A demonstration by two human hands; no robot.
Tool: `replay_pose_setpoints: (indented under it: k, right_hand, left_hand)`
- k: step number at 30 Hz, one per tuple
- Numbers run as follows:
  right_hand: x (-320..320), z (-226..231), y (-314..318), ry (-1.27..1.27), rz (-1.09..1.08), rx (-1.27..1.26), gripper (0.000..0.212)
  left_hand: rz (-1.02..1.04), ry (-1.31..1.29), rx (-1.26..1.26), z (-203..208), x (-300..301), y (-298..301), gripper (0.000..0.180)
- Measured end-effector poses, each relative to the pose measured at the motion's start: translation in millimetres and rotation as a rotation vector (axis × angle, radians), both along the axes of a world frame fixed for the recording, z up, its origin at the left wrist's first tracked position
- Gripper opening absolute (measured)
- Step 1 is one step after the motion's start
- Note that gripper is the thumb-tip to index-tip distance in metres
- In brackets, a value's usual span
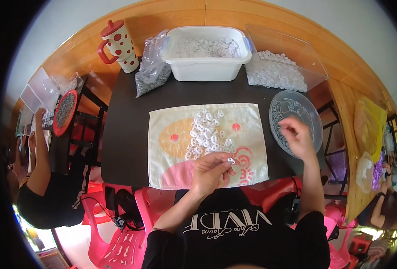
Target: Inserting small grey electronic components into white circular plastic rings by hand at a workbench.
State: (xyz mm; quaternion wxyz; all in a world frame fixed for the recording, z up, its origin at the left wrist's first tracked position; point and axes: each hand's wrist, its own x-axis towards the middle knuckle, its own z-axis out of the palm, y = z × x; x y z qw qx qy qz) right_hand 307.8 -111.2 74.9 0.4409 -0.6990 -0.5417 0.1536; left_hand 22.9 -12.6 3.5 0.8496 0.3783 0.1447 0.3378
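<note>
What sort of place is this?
Likely a small-parts handwork room: a heap of white parts, a round tray of grey pieces, and another person beside a red tray.

Softly, evenly lit around the left hand's fingers (214, 159), shadowed only faintly. Glaring white far below them, out to both sides. Glinting on the plastic bag (155, 54) beyond, up to the left. Strongly bowed and blurrier outward, fading to black at the rim.

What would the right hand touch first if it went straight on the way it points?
Probably the small grey pieces in the round tray: the right hand's bent fingers seem aimed down there, though depth is unclear.
</note>
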Motion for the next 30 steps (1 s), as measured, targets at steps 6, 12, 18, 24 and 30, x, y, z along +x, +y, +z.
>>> replay_pose_setpoints:
  k: [6, 12, 18, 24, 30]
  right_hand:
    - [-59.9, -0.4, 20.9, 0.149, 0.219, -0.007, 0.018]
    - [-65.7, -15.3, 29.7, -0.328, 0.266, 0.053, 0.009]
    - [-65.2, -14.9, 28.4, -0.103, 0.169, 0.007, 0.004]
    - [-69.7, -15.1, 29.5, 0.017, 0.136, -0.027, 0.005]
    - [-94.7, -5.3, 22.4, 0.326, 0.180, -0.022, 0.003]
  left_hand:
    - [-0.001, 0.006, 0.007, 2.1, -3.0, -0.2, 0.020]
    - [-0.012, 0.010, 0.020, 4.0, -2.2, -1.4, 0.019]
    - [-0.009, 0.010, 0.032, 1.0, -3.3, -2.8, 0.020]
    - [-0.019, 0.008, 0.019, 3.1, -3.4, -2.1, 0.020]
    - [0.007, 0.000, 0.004, 1.7, -2.8, -3.3, 0.019]
